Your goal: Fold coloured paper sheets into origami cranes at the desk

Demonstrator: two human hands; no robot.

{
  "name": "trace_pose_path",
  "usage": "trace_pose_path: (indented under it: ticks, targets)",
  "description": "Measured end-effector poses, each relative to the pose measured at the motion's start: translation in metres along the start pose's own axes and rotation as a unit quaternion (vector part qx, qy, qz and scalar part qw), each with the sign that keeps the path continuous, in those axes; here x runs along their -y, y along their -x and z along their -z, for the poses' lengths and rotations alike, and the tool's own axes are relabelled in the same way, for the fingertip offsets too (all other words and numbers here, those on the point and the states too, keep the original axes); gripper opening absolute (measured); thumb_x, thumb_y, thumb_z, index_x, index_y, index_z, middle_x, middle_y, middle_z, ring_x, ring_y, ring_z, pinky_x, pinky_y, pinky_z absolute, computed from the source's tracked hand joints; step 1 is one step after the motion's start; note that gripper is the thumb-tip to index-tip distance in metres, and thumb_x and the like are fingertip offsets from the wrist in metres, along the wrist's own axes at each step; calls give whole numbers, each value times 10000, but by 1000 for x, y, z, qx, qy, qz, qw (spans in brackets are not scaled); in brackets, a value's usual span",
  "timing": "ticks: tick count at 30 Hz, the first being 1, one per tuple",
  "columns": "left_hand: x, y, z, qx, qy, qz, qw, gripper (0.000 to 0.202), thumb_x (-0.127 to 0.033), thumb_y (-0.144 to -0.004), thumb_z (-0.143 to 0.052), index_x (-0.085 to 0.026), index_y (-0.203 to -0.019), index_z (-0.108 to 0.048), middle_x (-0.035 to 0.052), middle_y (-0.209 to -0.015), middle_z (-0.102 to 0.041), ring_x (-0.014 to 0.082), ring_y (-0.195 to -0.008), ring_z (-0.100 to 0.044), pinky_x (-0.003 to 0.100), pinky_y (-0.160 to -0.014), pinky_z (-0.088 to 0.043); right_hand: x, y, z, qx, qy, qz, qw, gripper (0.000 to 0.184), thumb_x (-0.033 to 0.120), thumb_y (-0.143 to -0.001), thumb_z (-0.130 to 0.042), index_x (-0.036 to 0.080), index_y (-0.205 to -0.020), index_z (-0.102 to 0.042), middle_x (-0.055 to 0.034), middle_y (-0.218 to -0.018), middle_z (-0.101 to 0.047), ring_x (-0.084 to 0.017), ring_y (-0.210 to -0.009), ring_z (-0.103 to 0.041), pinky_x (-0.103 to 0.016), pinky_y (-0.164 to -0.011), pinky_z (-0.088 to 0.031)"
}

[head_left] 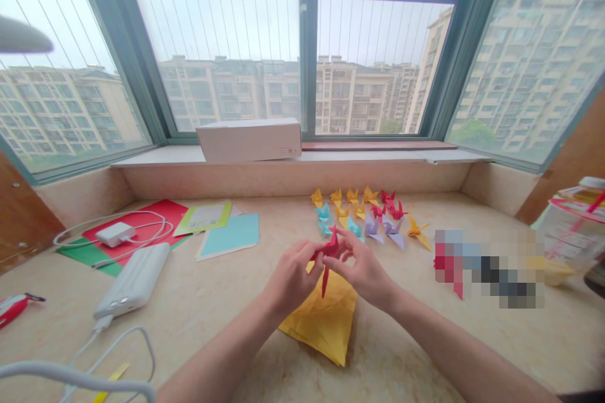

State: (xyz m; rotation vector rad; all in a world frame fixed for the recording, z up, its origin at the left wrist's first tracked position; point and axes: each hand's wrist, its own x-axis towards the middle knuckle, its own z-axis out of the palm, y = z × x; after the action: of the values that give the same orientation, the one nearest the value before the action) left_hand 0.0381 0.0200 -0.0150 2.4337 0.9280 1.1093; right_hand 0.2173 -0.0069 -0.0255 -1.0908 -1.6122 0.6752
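Fingers (pixel 308 253) of the left hand (pixel 292 278) and the right hand (pixel 365 274) are closed in a pinch from either side on a red folded paper figure (pixel 331 245), which is held up between them, just above the desk, with one long pointed tip hanging down. The thumbs and forefingers meet on the paper, and the other fingers curl loosely behind.

Behind everything stands a wide green-framed bay window (pixel 308 44), with apartment blocks beyond the glass. Below it spreads the beige marble-patterned desk top (pixel 212 308). On the window sill lies a long white cardboard box (pixel 249 140).

Directly under the hands, flat on the desk, is a stack of square yellow paper sheets (pixel 326 327), turned cornerwise. To the left lie a teal paper sheet (pixel 230 236), a red paper sheet (pixel 161 211) over a green paper sheet (pixel 89 255), and a yellow-green sheet (pixel 203 217) between them. At the far right edge stands a clear plastic container (pixel 571 227) with pink trim.

Nearer on the left rests a white ribbed power bank (pixel 135 280) with a cable plugged in, and on the red sheet a small white charger block (pixel 113 234) ringed by its cord.

Just beyond the hands sits a cluster of small folded paper cranes (pixel 368 211) in yellow, teal, red, lilac and orange, standing close together in rows.
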Motion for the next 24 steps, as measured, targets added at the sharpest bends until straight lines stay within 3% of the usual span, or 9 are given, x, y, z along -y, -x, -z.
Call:
trace_pose_path:
  ticks: [8, 11, 14, 18, 20, 24]
  targets:
    - [0, -1, 0, -33, -10, -7, 999, 206, -232, -989, -437, -201, -1011, -639, 73, -919, -700, 212, -895, -659, 325, -820, -502, 3, -3, 4, -35, -52, 7, 998, 521, 330, -877, -642, 189, -1360, -508, -44, -910, -696, -182, -804, -660, -353, -788, -545]
    - [1, 0, -4, -42, -4, -26, 999, 181, -191, -937, -519, -209, -1098, -600, 73, -1017, -671, 205, -949, -647, 327, -853, -519, 5, -3, 4, -27, -81, 0, 996, 478, 323, -878, -637, 176, -1325, -552, -39, -876, -689, -185, -795, -653, -343, -761, -546]
    - [5, 1, -10, -59, 31, -42, 997, 310, -144, -886, -560, -215, -1188, -539, 85, -1130, -631, 194, -979, -647, 319, -837, -550, 7, -3, 5, -9, -95, 0, 995, 454, 309, -877, -642, 166, -1304, -580, -35, -852, -678, -190, -805, -643, -342, -762, -535]
    - [6, 1, -14, -66, 73, -4, 995, 312, -157, -918, -519, -205, -1226, -500, 87, -1094, -681, 182, -908, -686, 299, -753, -568, 9, 0, 5, 12, -52, 28, 998, 391, 301, -903, -610, 192, -1279, -606, -42, -885, -681, -187, -797, -618, -344, -753, -522]
    - [4, 1, -11, -54, 86, 30, 994, 290, -193, -937, -512, -198, -1226, -516, 85, -1049, -713, 193, -892, -701, 301, -738, -564, 8, 2, 3, 6, 9, 59, 998, 453, 314, -875, -657, 214, -1310, -579, -58, -972, -680, -199, -824, -605, -361, -771, -518]
    - [-2, -1, -7, -40, 131, 79, 987, 223, -212, -939, -513, -180, -1151, -576, 81, -996, -739, 188, -841, -716, 276, -701, -552, 1, 3, -1, -11, 110, 118, 987, 770, 308, -798, -752, 243, -1472, -386, -98, -1153, -628, -239, -928, -587, -417, -858, -519]
